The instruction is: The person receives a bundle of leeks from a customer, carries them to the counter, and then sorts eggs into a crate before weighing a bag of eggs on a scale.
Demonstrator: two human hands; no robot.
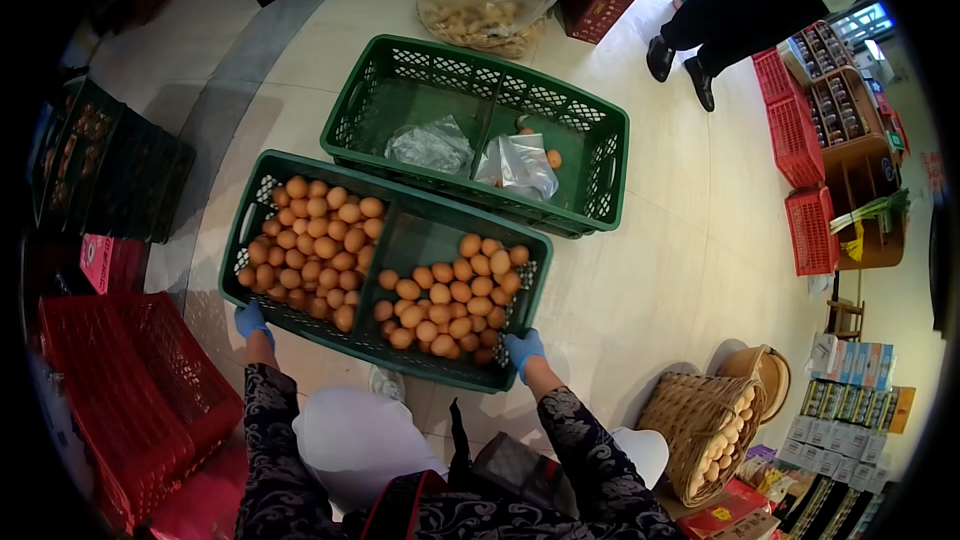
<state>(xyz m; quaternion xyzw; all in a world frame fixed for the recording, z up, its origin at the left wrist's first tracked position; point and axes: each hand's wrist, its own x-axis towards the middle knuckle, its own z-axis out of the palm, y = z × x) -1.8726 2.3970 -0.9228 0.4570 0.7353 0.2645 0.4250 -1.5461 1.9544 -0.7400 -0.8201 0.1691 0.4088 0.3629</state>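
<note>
A green plastic crate [406,208] with a divider lies before me, with many brown eggs [325,247] in its left half and more eggs [459,292] in the near part of its right half. My left hand [251,320], in a blue glove, grips the crate's near left corner. At the near right corner my right hand [525,352], also gloved in blue, holds the rim; the fingers of both are partly hidden by the crate. Just beyond, a second green crate [480,64] holds crumpled clear plastic bags [431,146] and a few eggs [553,159].
Stacked red crates [135,390] stand at left, dark crates of eggs [112,165] behind them. A wicker basket of eggs [675,420] is at right. A tied plastic bag [480,7] lies beyond the crates. A person [739,4] stands at the upper right.
</note>
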